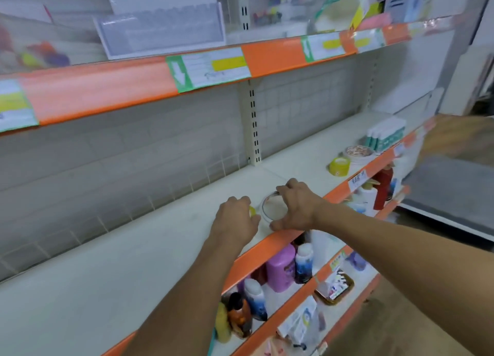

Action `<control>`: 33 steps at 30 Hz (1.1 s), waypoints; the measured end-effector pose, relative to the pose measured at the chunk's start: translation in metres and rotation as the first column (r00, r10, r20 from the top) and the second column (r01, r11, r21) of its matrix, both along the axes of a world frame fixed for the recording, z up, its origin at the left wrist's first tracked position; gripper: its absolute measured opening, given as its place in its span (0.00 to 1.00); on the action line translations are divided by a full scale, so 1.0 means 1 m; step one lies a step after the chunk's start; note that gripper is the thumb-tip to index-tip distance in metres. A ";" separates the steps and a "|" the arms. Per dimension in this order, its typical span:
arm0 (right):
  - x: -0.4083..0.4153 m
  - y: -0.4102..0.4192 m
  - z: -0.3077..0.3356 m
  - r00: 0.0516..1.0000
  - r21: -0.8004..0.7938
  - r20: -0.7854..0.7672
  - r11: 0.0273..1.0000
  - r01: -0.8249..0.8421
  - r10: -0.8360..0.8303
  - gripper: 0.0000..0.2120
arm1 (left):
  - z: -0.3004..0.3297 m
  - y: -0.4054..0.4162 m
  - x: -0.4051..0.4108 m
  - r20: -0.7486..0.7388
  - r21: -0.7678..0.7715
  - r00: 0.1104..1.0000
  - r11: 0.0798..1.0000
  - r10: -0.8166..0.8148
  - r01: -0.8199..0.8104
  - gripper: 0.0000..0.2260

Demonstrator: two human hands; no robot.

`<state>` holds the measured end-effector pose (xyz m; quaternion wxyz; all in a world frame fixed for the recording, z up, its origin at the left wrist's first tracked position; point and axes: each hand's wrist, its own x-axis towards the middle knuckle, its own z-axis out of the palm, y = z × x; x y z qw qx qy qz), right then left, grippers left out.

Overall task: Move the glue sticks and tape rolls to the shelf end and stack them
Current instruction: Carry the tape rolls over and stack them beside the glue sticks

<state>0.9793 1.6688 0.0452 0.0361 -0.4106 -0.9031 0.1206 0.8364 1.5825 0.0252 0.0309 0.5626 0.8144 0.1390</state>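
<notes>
A long white shelf (pixel 133 262) with an orange front edge runs from the lower left toward the far right, backed by a grey wire-grid panel (pixel 107 155). Both arms reach onto it near the front edge.

The right hand (pixel 295 206) curls its fingers and thumb around a clear tape roll (pixel 274 207) that lies flat on the shelf, fingers on the far rim, thumb at the near side. The left hand (pixel 235 219) sits just beside it, fingers curled down over a small yellow thing (pixel 252 210) that is mostly hidden; what it is cannot be told.

Farther along the same shelf, toward its right end, a yellow tape roll (pixel 339 166) stands on its edge, near a flat stack of rolls (pixel 358 153) with a patterned top. Just behind those stand white and teal boxes (pixel 386 135) in a row.

Above, another shelf with an orange strip (pixel 272 56) carries price labels (pixel 216 66) and blurred boxed goods. Below, lower shelves hold bottles: a pink bottle (pixel 280 271), a white and blue bottle (pixel 304 262), a red bottle (pixel 383 187), and a small basket (pixel 335 288) of items. At the far right the aisle floor (pixel 451 190) is grey and blurred.
</notes>
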 end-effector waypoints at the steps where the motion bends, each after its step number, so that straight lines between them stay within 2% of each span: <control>1: 0.007 0.009 0.000 1.000 0.002 -0.004 1.000 0.007 -0.007 0.40 | 0.001 0.010 0.007 -0.006 0.005 1.000 1.000 -0.007 0.007 0.21; 10: 0.051 0.086 -0.001 0.998 -0.006 -0.021 0.998 0.064 -0.064 0.36 | -0.001 0.092 0.045 0.009 -0.007 0.996 0.996 -0.093 0.093 0.20; 18: 0.074 0.168 0.005 0.988 0.036 -0.035 0.988 0.153 -0.152 0.41 | 0.006 0.186 0.061 0.008 0.023 0.979 0.979 -0.203 0.202 0.20; 25: 0.099 0.235 0.010 0.968 0.060 -0.038 0.966 0.250 -0.248 0.40 | 0.014 0.264 0.087 0.007 0.062 0.944 0.943 -0.329 0.328 0.21; 33: 0.137 0.312 0.008 0.963 0.009 -0.027 0.963 0.269 -0.268 0.39 | 0.014 0.326 0.113 0.044 0.041 0.939 0.940 -0.342 0.340 0.21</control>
